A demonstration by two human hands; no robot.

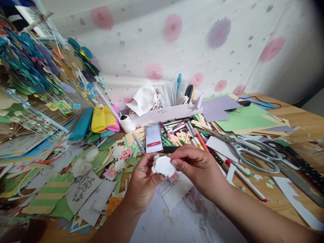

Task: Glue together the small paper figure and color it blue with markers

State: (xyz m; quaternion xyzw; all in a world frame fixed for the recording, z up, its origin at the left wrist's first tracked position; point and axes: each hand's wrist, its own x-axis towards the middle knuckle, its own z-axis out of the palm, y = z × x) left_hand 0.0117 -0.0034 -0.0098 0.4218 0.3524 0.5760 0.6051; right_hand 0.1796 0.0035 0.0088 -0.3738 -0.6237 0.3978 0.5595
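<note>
A small white lump with a ruffled edge (164, 165), like crumpled paper or soft clay, is held up between my two hands. My left hand (143, 182) grips its left side, with the thumb along the lower edge. From the right, my right hand (199, 168) pinches its upper right rim between thumb and fingers. Below it, a folded white paper (177, 192) with a pink patch near it lies on the stained white work sheet (162, 226). Just behind the hands stands a phone (154, 140) with a lit screen.
Large scissors (249, 152) lie to the right among pens and paper scraps. A white box (159, 114) of craft supplies stands at the back. On the left are paper cuttings (48, 192), rolls of coloured crepe paper (102, 119) and hanging paper ornaments (32, 64).
</note>
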